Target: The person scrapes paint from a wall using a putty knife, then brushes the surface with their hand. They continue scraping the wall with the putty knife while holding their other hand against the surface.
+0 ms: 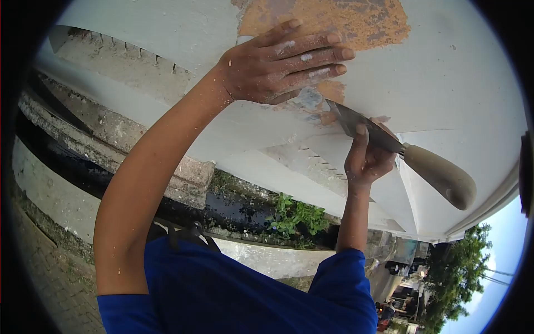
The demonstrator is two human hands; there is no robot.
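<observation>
A white painted wall [450,83] fills the upper part of the head view, with a large bare orange-brown patch [356,22] where the paint is gone. My left hand [281,67] lies on the wall just below that patch, fingers stretched out and dusted with white. In my right hand [371,161] is a scraper [439,170] with a dark flat blade and a thick tan handle. The thumb presses on the blade, while the handle sticks out to the right. The blade's tip meets the wall beside a smaller chipped spot [332,92], close to my left fingertips.
Below the wall runs a drainage ditch [239,209] with dark water and a leafy green plant [297,220]. A concrete ledge [267,257] borders it, with paving [61,284] at lower left. Trees [459,273] and a street lie at lower right.
</observation>
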